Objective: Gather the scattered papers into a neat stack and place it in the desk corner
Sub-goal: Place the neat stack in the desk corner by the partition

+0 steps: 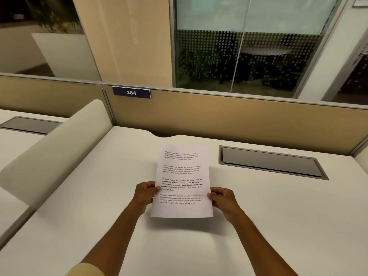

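Papers point(182, 182): above mid-surface point(278, 216), side edges clamped by fingers of left hand point(144, 193) and right hand point(222, 199). Risk: sheets fanning or slipping if grip loosens before corner.

I am seeing two bare forearms coming in from the bottom edge, ending in the left hand point(145, 193) and the right hand point(222, 198). No rings, watch or bands are showing on either one. A pale cream sleeve point(87, 269) is covering the left upper arm (only a rounded cuff edge is showing).
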Motion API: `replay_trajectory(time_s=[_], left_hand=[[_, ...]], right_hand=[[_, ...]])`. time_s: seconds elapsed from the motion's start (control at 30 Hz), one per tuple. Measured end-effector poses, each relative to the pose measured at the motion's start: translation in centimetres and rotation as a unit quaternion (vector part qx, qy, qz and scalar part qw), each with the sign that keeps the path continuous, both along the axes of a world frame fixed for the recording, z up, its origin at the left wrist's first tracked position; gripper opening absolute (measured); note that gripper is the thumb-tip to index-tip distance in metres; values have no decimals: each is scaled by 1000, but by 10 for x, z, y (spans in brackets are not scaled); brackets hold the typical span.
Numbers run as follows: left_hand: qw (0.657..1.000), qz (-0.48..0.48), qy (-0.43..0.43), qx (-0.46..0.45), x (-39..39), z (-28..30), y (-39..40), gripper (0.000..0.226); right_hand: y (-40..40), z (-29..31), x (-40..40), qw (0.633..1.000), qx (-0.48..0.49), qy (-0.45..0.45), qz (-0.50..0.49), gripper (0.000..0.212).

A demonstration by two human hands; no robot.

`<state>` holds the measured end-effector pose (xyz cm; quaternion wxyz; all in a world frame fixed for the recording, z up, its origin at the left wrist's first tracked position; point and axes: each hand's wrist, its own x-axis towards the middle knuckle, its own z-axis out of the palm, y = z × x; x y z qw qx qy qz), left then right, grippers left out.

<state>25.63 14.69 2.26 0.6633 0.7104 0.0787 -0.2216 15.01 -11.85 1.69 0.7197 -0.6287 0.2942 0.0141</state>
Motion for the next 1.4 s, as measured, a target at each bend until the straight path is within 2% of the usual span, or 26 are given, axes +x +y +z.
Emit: replay_trajectory(time_s=[0.37, 0.63, 0.8, 1.13, 1.4], left_hand=[[995, -35, -40, 86, 128, -2, 124, 8], [987, -13, -60, 150, 205, 4, 181, 21], [976, 4, -75, 205, 243, -2, 203, 2], [938, 11, -112, 329, 301, -28, 223, 20], [910, 54, -161, 378, 338, -38, 212, 34]], right_hand=[[140, -10, 105, 999, 22, 15, -39, 26], [208, -12, 178, 998, 34, 26, -50, 28], [239, -22, 221, 998, 15, 41, -47, 27], [278, -45, 295, 994, -53, 78, -52, 21], [287, -48, 339, 987, -134, 63, -69, 23]])
